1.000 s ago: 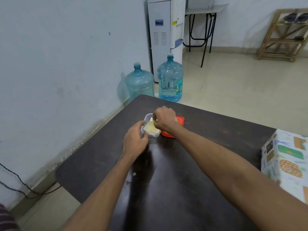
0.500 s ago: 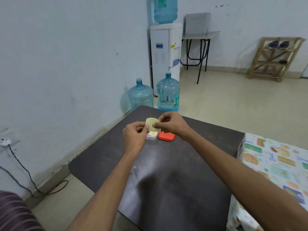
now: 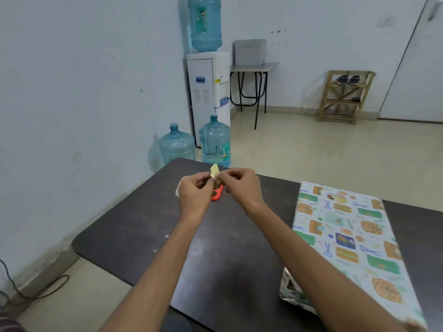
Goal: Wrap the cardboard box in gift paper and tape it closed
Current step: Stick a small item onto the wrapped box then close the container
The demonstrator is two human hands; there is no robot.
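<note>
Head view: both hands are together over the far end of the table (image 3: 143, 231), left hand (image 3: 194, 195) and right hand (image 3: 242, 188) each pinching the same tape piece (image 3: 214, 170). It is small and yellowish, and I read it as tape, not confirmed. Its top sticks up above the fingers. It's held in the air, clear of the table. Red lid (image 3: 217, 194) lies flat on the table right under the hands; a pale sliver at the left hand's outer edge may be a container, too hidden to tell. Wrapped box (image 3: 347, 236) sits well apart from the hands, along the table's right edge, long side running far to near. Gift paper (image 3: 374, 264) covers the whole top and looks smooth. The near-left end (image 3: 291, 291) looks loose and crumpled, likely not sealed yet. Step, as I judge it: wrap mostly done, now prepping tape, probably peeling or straightening the piece. Next move needs one hand to carry the piece across to the box while the other flattens the loose paper, then press the tape over the seam. Risks: tape folding onto itself or sticking to the fingers, and paper springing open before it's pinned.
</note>
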